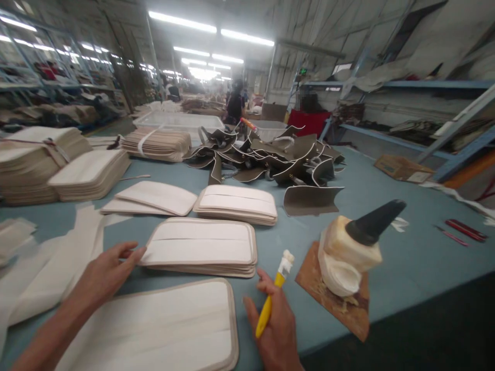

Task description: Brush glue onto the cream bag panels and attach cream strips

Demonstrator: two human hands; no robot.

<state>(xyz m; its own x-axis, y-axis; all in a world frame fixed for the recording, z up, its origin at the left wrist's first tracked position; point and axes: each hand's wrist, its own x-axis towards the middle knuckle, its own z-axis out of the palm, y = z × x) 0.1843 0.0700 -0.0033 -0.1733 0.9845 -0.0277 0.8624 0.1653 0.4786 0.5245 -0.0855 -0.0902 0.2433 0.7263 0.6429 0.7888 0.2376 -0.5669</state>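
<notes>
My right hand (276, 314) holds a yellow-handled brush (269, 304), its bristles up and coated white. My left hand (112, 270) has its fingers at the left edge of a stack of pale rounded panels (201, 242); whether it grips one is unclear. Nearest me lies a larger pale panel (166, 330) with lengthwise strips. Behind the middle stack are another small stack (237, 203) and loose pale panels (154, 198). To the right, a glue-crusted container (342, 257) with a black cone on top stands on a brown board (361, 317).
Dark curved pieces with white edges (266, 159) are heaped at the back. Tall panel stacks (27, 170) and white sheets (54, 268) lie left. Red tools (466, 230) and a cardboard box (404, 168) are right. People are farther back.
</notes>
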